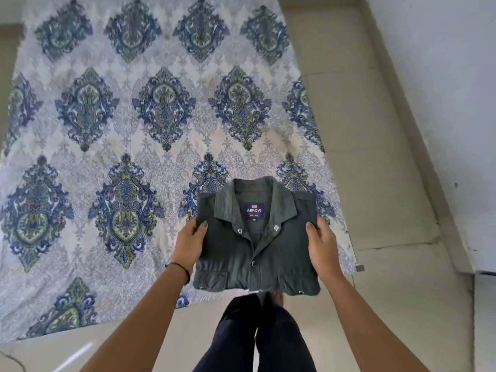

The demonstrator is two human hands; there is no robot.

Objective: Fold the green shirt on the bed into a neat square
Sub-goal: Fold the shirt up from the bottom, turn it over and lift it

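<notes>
Patterned bedsheet [107,130] in blue, green and white medallions covers the bed, with beige floor [375,162] along its right edge and a pale wall [442,76] beyond that. The green shirt [230,253] is already folded into a near-square packet and is held over the bed's near right corner, its lower folded edge reaching past the bed's near edge above the person's dark trousers [268,339]. It lies face up, the collar [284,205] pointing away from the person toward the far edge of the bed; the buttoned placket runs near to far down the middle, and the packet is about as wide as it is long. A navy label [255,210] reading ARROW shows inside the open collar, with metal snaps [239,230] below it. The left grip [189,244] clasps the packet's left edge, thumb on top of the cloth, fingers hidden underneath; a dark band [182,268] circles that wrist. The right grip [322,245] clasps the right edge in the same way, thumb on top.
</notes>
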